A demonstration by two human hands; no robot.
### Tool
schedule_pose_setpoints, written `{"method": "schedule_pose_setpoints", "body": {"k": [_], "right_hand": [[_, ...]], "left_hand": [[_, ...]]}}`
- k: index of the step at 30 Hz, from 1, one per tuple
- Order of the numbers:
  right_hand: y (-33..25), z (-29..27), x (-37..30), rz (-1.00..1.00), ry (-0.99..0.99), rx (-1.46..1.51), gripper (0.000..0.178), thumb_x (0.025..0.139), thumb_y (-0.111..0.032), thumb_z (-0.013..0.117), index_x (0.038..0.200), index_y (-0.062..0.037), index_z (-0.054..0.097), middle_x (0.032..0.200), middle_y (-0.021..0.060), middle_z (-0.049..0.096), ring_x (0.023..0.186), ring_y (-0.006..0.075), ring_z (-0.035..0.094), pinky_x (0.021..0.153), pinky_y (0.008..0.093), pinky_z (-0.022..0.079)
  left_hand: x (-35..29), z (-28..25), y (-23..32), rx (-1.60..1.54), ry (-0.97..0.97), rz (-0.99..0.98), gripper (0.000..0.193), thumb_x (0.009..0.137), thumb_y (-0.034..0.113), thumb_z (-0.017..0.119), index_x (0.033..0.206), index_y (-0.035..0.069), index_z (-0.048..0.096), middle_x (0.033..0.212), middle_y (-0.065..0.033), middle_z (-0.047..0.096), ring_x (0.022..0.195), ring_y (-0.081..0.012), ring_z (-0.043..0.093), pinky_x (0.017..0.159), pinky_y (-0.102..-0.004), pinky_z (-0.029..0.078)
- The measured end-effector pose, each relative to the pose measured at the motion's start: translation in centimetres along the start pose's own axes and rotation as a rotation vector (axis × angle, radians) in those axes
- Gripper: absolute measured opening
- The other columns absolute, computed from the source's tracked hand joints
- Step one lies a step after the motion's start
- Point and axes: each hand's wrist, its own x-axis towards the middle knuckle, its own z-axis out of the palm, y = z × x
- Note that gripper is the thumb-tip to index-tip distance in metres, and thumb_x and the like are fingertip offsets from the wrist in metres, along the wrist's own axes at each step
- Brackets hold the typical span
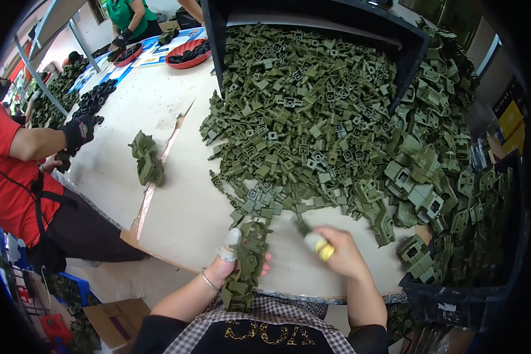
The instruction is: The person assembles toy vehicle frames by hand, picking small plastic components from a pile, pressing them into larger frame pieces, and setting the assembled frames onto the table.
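My left hand (220, 266), with a white wrap on the thumb, grips an olive-green plastic toy vehicle body (246, 266) near the table's front edge. The body stands lengthwise, its lower end by my checked apron. To its right, my right hand (341, 252) is slightly blurred by motion, with white and yellow wrapping on a digit. A small olive-green plastic part (302, 225) sticks out from its fingertips, apart from the body. Just beyond both hands spreads a big heap of small blocky green parts (301, 135).
Larger green vehicle bodies (416, 183) pile up on the right, over a black crate (454, 310). A joined green piece (146, 158) lies left on the table (189, 218). At left, a co-worker in red (12, 171) works; red trays (187, 54) hold black rings.
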Motion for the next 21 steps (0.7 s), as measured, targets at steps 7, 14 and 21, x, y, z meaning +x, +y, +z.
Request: {"method": "schedule_pose_setpoints", "body": {"k": [7,14,21], "right_hand": [[-2.6,1.3,0.2,-0.004,-0.217,-0.220,0.024,0.072,-0.007,0.061,0.095,-0.0017,0.059,0.085,0.0165,0.062,0.078,0.0347,0.060,0.069,0.0368,0.048],[-0.5,4.6,-2.3,-0.059,-0.129,-0.149,0.024,0.072,-0.007,0.058,0.096,-0.0023,0.058,0.087,0.0188,0.061,0.081,0.0374,0.059,0.068,0.0399,0.048],[1.3,5.1,-3.8,-0.200,0.014,-0.161,0.021,0.066,-0.006,0.061,0.086,-0.0013,0.058,0.075,0.0144,0.058,0.069,0.0334,0.059,0.060,0.0362,0.046]], "left_hand": [[-0.2,1.5,0.2,0.288,-0.143,0.064,0.066,0.084,0.040,0.053,0.136,0.009,0.025,0.105,-0.0155,0.056,0.089,-0.0242,0.059,0.079,-0.0343,0.049],[-2.4,2.7,-0.2,1.130,-0.144,0.454,0.074,0.080,0.023,0.060,0.138,0.006,0.018,0.131,-0.0188,0.037,0.120,-0.0280,0.041,0.098,-0.0324,0.033],[-3.5,3.7,-1.6,1.099,-0.195,0.417,0.081,0.079,0.026,0.062,0.139,0.006,0.012,0.131,-0.0199,0.036,0.120,-0.0295,0.040,0.097,-0.0334,0.033]]}}
